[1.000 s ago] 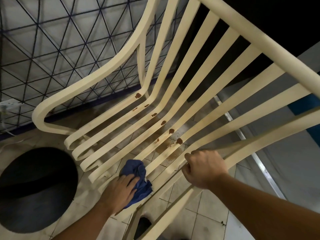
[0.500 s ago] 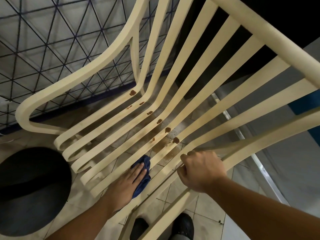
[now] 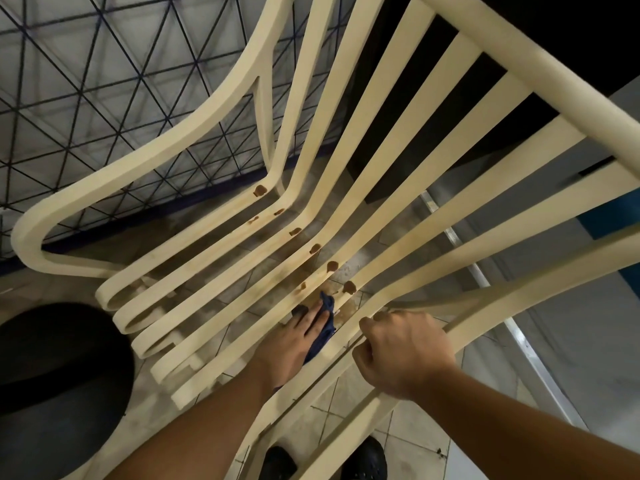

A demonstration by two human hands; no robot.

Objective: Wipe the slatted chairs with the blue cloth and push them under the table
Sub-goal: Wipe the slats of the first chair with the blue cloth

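Shoes, dark and round at the toes, show at six o'clock on the tiled floor, nearest to you. Above them your two bare forearms reach up into the view. Your right hand, at about four o'clock from centre, is curled tight round the near arm rail of the slatted chair, knuckles up. Just beside it, at its nine o'clock, your left hand lies flat with the fingers straight and close together, pressing the blue cloth down on a seat slat. The cloth is bunched under the palm and pokes out past the fingertips toward twelve o'clock. Just beyond its tip, a row of brown stains runs along the bend where the seat slats turn up into the back, climbing toward ten o'clock. The floor under that bend looks wet and brownish through the gaps. At eight o'clock a large dark round object sits on the floor beside the chair's front edge. A metal strip crosses the floor at three o'clock. Farthest off, a dark wire mesh of triangles fills the ten to eleven o'clock corner behind the far armrest.
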